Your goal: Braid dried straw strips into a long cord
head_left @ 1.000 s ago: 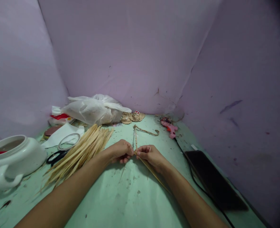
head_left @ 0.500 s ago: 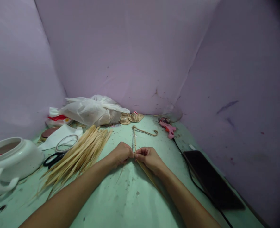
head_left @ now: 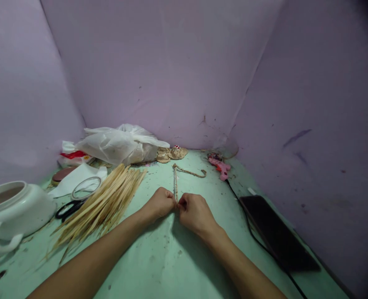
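Observation:
A thin braided cord (head_left: 176,182) runs from between my hands up the green table, bends sharply, then trails right to a curled end. My left hand (head_left: 164,202) is closed on its near end. Close beside it, fingertips almost touching, my right hand (head_left: 192,209) pinches at the same end of the cord; its fingers are curled under and partly hidden. To the left of my left hand lies a loose bundle of pale dry strips (head_left: 109,199).
On the left are a white pot (head_left: 35,209), black-handled scissors (head_left: 68,209), a tape roll (head_left: 86,187) and a plastic bag (head_left: 118,145). Woven pieces (head_left: 177,153) lie at the back. A pink glue gun (head_left: 223,167), its cable and a dark phone-like slab (head_left: 277,232) are right.
My right hand has turned over, knuckles up, with its fingers curled inward. The pale strip that stretched under my right hand toward me no longer shows. My left hand has barely moved.

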Demonstrator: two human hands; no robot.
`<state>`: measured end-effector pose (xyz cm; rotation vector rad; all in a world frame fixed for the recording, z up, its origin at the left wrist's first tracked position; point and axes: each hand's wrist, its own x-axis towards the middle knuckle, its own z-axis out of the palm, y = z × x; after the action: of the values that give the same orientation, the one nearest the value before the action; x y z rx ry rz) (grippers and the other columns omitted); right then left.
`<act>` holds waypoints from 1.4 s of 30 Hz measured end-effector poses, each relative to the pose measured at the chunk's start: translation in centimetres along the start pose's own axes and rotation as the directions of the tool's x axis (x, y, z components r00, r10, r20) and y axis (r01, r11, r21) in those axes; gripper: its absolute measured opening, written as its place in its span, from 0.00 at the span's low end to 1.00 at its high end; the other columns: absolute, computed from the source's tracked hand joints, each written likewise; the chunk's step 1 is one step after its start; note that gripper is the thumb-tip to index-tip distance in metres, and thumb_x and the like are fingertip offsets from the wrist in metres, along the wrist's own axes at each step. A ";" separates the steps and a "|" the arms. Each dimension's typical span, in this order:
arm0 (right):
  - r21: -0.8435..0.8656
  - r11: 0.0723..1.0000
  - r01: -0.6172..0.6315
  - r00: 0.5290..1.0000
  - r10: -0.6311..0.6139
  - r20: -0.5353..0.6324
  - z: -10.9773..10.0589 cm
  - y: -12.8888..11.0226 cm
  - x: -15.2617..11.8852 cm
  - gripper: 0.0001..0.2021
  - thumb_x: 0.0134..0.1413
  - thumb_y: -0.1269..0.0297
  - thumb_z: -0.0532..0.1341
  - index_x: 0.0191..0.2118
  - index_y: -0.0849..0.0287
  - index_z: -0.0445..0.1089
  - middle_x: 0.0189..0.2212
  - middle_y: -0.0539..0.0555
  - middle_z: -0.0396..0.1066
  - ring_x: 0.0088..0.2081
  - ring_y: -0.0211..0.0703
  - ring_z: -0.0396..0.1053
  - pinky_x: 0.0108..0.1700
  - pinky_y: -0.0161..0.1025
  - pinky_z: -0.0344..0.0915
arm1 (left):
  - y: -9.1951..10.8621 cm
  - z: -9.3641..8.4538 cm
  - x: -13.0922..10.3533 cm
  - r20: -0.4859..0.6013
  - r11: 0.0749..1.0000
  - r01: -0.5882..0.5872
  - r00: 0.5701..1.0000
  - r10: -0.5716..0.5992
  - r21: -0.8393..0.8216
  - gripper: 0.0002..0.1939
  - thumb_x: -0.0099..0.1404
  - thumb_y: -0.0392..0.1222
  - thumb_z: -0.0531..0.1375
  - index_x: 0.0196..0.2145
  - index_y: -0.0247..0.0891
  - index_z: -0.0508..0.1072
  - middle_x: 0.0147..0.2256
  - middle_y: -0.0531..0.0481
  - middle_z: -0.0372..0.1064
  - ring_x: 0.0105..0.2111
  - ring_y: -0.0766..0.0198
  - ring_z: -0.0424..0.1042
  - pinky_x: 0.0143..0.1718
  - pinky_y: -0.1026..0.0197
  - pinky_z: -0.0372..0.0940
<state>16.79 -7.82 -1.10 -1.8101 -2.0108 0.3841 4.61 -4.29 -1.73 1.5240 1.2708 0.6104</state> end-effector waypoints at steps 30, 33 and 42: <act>0.755 0.547 -0.361 0.927 0.122 0.355 0.6 0.2 1.3 0.09 0.41 0.64 0.54 0.21 0.64 0.65 0.15 0.48 0.62 0.18 0.32 0.58 0.20 0.30 0.52 | 0.5 -2.6 -0.1 0.252 0.987 0.090 0.966 -0.053 -0.135 0.03 0.41 0.36 0.54 0.16 0.34 0.62 0.09 0.61 0.45 0.10 0.77 0.40 0.12 0.67 0.33; 0.769 0.463 -0.442 0.892 0.139 0.430 0.5 -0.5 1.0 0.07 0.38 0.67 0.55 0.18 0.64 0.64 0.13 0.48 0.60 0.14 0.29 0.53 0.16 0.29 0.48 | 0.6 -2.5 -0.1 0.242 0.993 0.072 0.969 -0.046 -0.097 0.02 0.41 0.35 0.53 0.16 0.33 0.62 0.09 0.60 0.46 0.10 0.76 0.41 0.13 0.67 0.35; 0.692 0.603 -0.396 0.918 0.239 0.316 1.8 0.6 1.4 0.04 0.34 0.69 0.56 0.16 0.64 0.64 0.09 0.45 0.55 0.12 0.27 0.45 0.15 0.30 0.39 | 0.3 -2.2 -0.2 0.183 0.997 0.017 0.983 -0.030 0.071 0.03 0.41 0.33 0.53 0.16 0.32 0.65 0.11 0.58 0.50 0.13 0.76 0.46 0.15 0.68 0.40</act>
<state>16.36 -6.22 -2.81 -1.5784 -1.2658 1.3328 2.76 -3.60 -0.62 1.5811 1.1763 0.4035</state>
